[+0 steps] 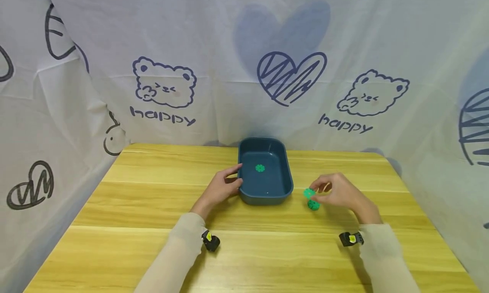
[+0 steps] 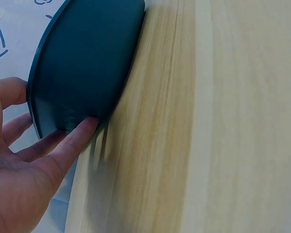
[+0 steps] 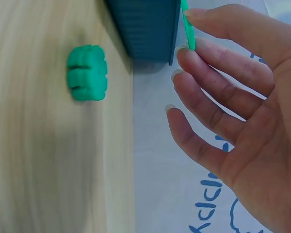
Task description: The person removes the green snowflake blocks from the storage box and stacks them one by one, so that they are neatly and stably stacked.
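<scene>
A dark blue plastic basin (image 1: 267,190) stands on the table, and one flat green notched disc (image 1: 260,168) lies on its floor. My left hand (image 1: 222,186) rests its fingertips and thumb against the basin's left side, the fingers fairly straight. To the right of the basin, my right hand (image 1: 336,193) pinches another thin green notched disc (image 1: 309,193) between thumb and forefinger; the right wrist view shows this disc (image 3: 188,29) edge-on, its other fingers spread apart. Below it, a short stack of green notched discs (image 3: 87,73) sits on the tabletop.
The wood-grain table (image 1: 267,250) ends at a white cloth (image 1: 214,42) printed with bears and hearts, which hangs behind and along the sides. The basin stands close to the table's back edge. Small black cameras (image 1: 211,241) are strapped to both wrists.
</scene>
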A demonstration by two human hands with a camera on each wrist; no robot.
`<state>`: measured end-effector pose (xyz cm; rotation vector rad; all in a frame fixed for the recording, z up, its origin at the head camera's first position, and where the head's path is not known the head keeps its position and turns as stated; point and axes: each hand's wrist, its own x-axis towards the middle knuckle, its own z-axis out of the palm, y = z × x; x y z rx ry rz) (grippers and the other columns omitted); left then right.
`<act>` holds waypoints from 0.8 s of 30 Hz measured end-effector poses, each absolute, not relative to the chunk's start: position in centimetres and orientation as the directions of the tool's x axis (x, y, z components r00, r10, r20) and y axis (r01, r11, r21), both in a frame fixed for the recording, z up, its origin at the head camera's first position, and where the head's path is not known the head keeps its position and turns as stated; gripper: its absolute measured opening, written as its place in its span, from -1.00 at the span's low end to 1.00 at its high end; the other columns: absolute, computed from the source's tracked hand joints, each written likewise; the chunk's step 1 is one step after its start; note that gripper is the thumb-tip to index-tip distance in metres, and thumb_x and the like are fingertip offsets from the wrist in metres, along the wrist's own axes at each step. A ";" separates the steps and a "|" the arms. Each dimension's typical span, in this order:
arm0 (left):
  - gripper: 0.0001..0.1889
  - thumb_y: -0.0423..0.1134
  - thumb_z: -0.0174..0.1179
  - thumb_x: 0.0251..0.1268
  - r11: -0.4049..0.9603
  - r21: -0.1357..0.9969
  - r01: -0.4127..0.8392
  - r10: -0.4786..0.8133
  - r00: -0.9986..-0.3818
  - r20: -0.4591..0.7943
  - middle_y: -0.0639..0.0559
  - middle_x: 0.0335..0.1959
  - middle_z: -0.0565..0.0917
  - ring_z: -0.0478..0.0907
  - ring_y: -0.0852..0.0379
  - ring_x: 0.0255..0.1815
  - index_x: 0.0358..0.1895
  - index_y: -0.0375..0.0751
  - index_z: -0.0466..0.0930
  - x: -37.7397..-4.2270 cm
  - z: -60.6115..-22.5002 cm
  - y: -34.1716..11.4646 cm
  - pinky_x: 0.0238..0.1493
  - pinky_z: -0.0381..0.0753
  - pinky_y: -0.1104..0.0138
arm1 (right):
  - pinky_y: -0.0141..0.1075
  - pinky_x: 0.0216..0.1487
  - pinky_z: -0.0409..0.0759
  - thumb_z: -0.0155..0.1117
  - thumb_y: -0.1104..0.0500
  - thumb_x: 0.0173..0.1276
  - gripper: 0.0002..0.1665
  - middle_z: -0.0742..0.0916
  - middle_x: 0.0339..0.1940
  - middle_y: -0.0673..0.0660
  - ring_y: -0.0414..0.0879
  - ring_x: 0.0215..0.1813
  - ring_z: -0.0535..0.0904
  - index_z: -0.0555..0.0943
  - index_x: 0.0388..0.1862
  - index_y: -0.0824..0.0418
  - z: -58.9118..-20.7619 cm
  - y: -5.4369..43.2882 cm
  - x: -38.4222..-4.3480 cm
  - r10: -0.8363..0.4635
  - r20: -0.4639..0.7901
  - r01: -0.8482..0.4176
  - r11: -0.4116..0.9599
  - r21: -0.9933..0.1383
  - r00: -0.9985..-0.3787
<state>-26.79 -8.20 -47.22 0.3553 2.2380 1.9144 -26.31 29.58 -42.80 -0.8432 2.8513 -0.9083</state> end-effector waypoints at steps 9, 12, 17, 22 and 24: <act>-0.38 -0.37 0.10 0.53 0.139 0.988 0.063 0.289 -0.957 0.020 -0.34 0.59 0.28 0.45 -0.33 0.47 0.60 -0.23 0.23 -26.9 -47.4 -8.1 0.23 0.72 0.04 | -0.34 -0.19 0.71 0.60 0.17 0.15 -0.79 0.82 -0.29 -0.03 -0.20 -0.26 0.66 0.79 -0.22 0.14 -43.6 30.4 -25.9 -0.493 0.126 -0.483 0.713 -0.508 -0.861; -0.38 -0.37 0.10 0.54 0.138 0.989 0.059 0.289 -0.957 0.017 -0.33 0.59 0.27 0.46 -0.32 0.47 0.60 -0.22 0.23 -26.9 -47.4 -8.1 0.23 0.73 0.05 | -0.33 -0.18 0.72 0.59 0.18 0.16 -0.78 0.82 -0.28 -0.01 -0.18 -0.26 0.65 0.79 -0.21 0.16 -43.6 30.5 -25.9 -0.485 0.115 -0.472 0.725 -0.502 -0.867; -0.39 -0.37 0.08 0.55 0.137 0.988 0.065 0.291 -0.956 0.022 -0.34 0.59 0.26 0.45 -0.34 0.47 0.60 -0.23 0.22 -26.9 -47.4 -8.2 0.22 0.73 0.06 | -0.30 -0.18 0.73 0.59 0.19 0.16 -0.77 0.82 -0.26 0.01 -0.18 -0.26 0.63 0.79 -0.20 0.18 -43.8 30.6 -26.0 -0.474 0.110 -0.461 0.734 -0.499 -0.873; -0.38 -0.37 0.10 0.54 0.136 0.989 0.064 0.289 -0.957 0.022 -0.34 0.59 0.27 0.45 -0.33 0.47 0.60 -0.23 0.22 -26.9 -47.3 -8.2 0.23 0.72 0.05 | -0.35 -0.19 0.71 0.60 0.19 0.16 -0.77 0.82 -0.25 0.02 -0.17 -0.25 0.62 0.79 -0.20 0.18 -44.1 30.8 -26.0 -0.470 0.100 -0.451 0.734 -0.507 -0.877; -0.38 -0.37 0.10 0.54 0.136 0.989 0.063 0.288 -0.957 0.021 -0.35 0.59 0.27 0.46 -0.33 0.47 0.60 -0.23 0.22 -26.9 -47.3 -8.2 0.23 0.72 0.06 | -0.36 -0.19 0.71 0.60 0.18 0.15 -0.77 0.82 -0.25 0.02 -0.17 -0.25 0.62 0.78 -0.20 0.18 -44.2 30.9 -26.0 -0.472 0.099 -0.452 0.732 -0.510 -0.876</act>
